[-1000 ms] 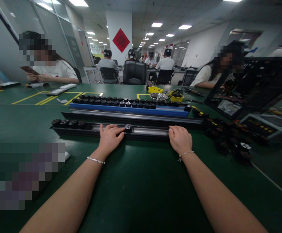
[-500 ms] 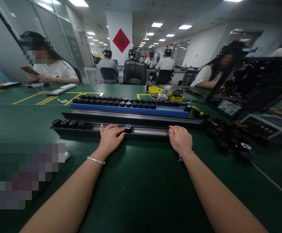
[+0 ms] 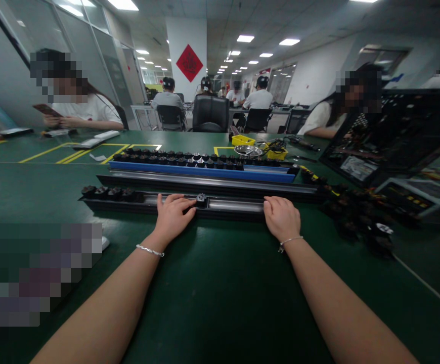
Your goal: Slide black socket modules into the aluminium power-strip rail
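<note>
A long black channel (image 3: 235,214) with a shiny metal inside lies crosswise in front of me on the green table. My left hand (image 3: 174,216) straddles its middle, fingers over the channel and thumb at the front wall. Its index fingertip touches the left side of a black socket module (image 3: 201,199) seated in the channel. At the channel's right end, my right hand (image 3: 282,217) is closed round it with bent fingers; the fingertips are partly hidden. Several more black socket modules (image 3: 108,192) sit at the left end of the same channel.
Behind lie another black channel (image 3: 205,182) and a blue channel (image 3: 205,172) filled with modules. Loose black modules (image 3: 356,212) are piled at right beside a metal box (image 3: 421,199) and a large black case (image 3: 398,136). Yellow trays (image 3: 243,140) and a round metal dish (image 3: 248,150) stand farther back.
</note>
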A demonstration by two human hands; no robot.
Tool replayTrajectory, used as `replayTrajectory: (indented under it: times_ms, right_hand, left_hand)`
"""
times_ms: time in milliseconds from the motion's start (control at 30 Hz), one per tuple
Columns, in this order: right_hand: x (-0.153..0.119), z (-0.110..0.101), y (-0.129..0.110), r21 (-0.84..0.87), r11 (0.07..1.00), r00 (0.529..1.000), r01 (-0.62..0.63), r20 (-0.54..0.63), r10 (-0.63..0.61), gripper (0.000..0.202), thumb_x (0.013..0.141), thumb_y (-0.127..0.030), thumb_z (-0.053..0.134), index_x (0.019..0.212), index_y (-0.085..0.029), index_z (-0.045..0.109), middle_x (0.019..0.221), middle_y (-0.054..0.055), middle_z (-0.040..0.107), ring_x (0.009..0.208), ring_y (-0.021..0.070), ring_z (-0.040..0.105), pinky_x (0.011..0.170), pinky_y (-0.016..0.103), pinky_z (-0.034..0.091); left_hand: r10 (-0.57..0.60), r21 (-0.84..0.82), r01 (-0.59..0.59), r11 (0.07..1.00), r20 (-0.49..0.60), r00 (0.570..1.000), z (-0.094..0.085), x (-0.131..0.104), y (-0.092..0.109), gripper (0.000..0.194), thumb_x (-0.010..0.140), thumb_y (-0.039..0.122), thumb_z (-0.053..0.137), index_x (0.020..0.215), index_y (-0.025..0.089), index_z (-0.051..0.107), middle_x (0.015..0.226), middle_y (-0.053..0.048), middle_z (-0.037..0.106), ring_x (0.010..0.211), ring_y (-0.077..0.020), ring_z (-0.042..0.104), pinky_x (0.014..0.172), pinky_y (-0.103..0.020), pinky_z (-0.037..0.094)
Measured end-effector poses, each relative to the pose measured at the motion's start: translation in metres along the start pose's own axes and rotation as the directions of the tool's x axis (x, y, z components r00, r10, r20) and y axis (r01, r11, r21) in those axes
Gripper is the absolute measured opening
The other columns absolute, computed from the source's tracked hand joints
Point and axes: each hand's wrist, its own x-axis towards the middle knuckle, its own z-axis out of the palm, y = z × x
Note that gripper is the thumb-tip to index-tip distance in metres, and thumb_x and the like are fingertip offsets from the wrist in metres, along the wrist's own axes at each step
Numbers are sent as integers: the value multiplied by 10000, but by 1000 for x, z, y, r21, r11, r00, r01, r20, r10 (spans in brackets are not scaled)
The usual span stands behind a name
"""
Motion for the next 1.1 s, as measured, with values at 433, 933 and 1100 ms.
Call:
replayTrajectory:
  times_ms: [433,933,1100]
  right_hand:
    - [-1,1,-1,16,1000,1000,5,12,-5,379,888,-326,330,1089,-201,626,1111,75,631,1055,224,503,886,381,353]
    - [-11,-6,-21,154,935,939,321,76,-335,314,863,-398,447,1031,-192,615,1055,76,629,1013,205,520,884,335,341]
    - [-14,-3,-25,80,952,942,294,147,-303,196,850,-345,497,892,-201,624,882,56,636,862,201,529,768,320,339]
  left_hand:
    - [42,-12,-41,999,15,999,3,-1,1,290,826,406,475,1061,346,633,1154,14,642,1203,-258,428,1051,-617,11]
    - [34,-5,-34,999,45,998,3,-3,0,326,830,409,456,1113,351,607,1177,18,629,1231,-263,409,1056,-608,9]
    - [49,0,-49,999,50,998,2,-5,1,347,831,406,448,1141,339,590,1187,16,623,1227,-258,415,1066,-595,6]
